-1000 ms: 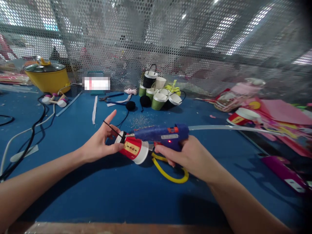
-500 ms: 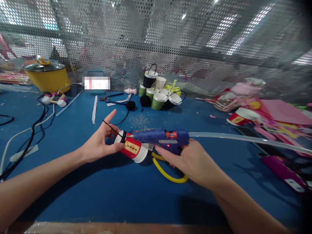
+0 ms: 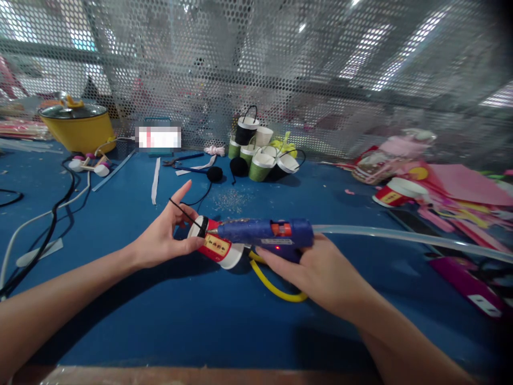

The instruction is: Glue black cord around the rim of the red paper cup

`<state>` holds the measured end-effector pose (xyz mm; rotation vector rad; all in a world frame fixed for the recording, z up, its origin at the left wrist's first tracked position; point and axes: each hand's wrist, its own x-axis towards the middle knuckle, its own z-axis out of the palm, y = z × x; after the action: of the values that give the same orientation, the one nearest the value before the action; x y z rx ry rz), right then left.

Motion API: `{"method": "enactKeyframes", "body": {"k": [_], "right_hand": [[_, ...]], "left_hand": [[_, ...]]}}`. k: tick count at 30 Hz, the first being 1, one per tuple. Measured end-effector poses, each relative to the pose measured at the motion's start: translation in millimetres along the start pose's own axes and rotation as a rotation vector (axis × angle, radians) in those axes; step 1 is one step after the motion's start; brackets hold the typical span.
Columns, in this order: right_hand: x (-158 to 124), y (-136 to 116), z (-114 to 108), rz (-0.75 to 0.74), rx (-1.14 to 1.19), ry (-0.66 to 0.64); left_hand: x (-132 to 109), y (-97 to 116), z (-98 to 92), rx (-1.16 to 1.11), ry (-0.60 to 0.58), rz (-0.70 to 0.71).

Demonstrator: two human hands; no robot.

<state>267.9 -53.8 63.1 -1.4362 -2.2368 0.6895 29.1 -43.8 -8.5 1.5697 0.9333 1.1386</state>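
A red and white paper cup lies tilted on its side in my left hand, pinched near its base with the index finger raised. Black cord is wound round that end of the cup, and its strand runs over my fingers toward a black ball of cord. My right hand grips a blue hot glue gun with its red light on. The nozzle points left and meets the cup beside the black band. A clear glue stick trails out of the gun's back.
Several wrapped cups and another black ball stand at the back. Pliers and a white strip lie left of them. A yellow pot is far left; a purple power strip and pink craft material are right.
The glue gun has shifted slightly down, its nozzle moving a little left and lower along the black band. My left hand and the cup have stayed nearly still.
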Motion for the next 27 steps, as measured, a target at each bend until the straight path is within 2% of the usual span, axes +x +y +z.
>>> {"method": "enactKeyframes", "body": {"k": [3,8,13,18,21,27], "right_hand": [[-1.8,-2.7,0.6,0.017,0.005,-0.010],[-0.2,-2.5,-1.3,-0.012,-0.022,0.057],[2.0,-0.6,-2.9,0.013,0.015,0.028],[0.4,-0.7,-1.5,0.010,0.011,0.053],[-0.7,-1.3,-1.0,-0.017,-0.020,0.031],[-4.2,-6.1,0.1,0.037,-0.075,-0.004]], "left_hand": [[0.4,-0.9,-0.2,0.008,0.003,0.018],[-0.2,-0.8,-0.8,0.011,-0.023,0.040],[-0.3,1.9,-0.1,0.028,-0.055,0.060],[0.3,1.0,0.2,0.019,-0.059,0.089],[0.0,-0.2,-0.2,0.020,-0.051,0.081],[-0.1,-0.1,-0.3,0.002,-0.044,0.030]]}}
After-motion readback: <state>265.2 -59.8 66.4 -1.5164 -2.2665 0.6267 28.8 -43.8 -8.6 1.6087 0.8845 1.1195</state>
